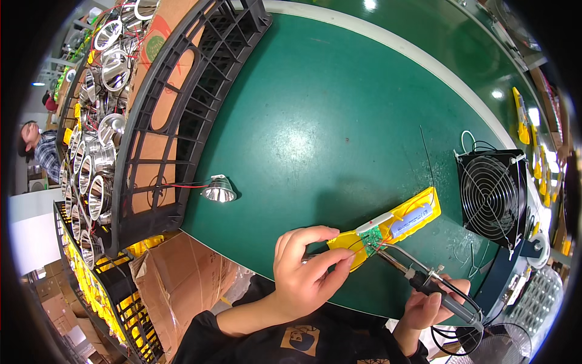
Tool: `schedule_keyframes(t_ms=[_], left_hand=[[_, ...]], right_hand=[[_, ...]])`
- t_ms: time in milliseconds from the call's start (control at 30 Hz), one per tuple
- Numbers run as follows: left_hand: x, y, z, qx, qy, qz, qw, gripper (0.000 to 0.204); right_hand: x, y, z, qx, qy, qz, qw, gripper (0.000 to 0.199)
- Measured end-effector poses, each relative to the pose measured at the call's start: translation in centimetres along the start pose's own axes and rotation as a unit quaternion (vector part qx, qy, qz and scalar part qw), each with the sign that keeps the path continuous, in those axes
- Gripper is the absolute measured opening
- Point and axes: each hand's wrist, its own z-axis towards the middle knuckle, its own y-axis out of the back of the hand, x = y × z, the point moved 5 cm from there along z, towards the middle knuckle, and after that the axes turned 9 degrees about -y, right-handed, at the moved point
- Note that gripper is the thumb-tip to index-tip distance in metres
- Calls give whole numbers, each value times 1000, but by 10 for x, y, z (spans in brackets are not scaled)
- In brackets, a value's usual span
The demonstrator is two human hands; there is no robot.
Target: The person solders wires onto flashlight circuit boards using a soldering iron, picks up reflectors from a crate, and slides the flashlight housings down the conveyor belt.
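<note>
1. right hand (pixel 428 308) grips soldering iron (pixel 447 298), tip at green circuit board (pixel 372 237).
2. left hand (pixel 308 267) fingers curl at left end of yellow housing (pixel 431 200); can't tell what they pinch.
3. housing, with blue cell (pixel 411 221), at near right of green bench (pixel 291 109), left of black fan (pixel 492 195).

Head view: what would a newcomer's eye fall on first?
Probably the bright yellow casing, lower right of centre, with a soldering iron in the right hand at its circuit board. Next, the heap of silver reflectors along the left side, then the black fan at the right of the green table.
</note>
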Motion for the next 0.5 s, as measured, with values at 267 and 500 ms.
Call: schedule_keyframes(t_ms=[267,500], left_hand=[[0,-1,1,25,-28,11,999,17],[-1,-1,1,24,-26,12,999,16]], right_hand=[[1,-1,-1,-7,28,-14,999,36],[1,1,-1,-3,32,-8,999,36]])
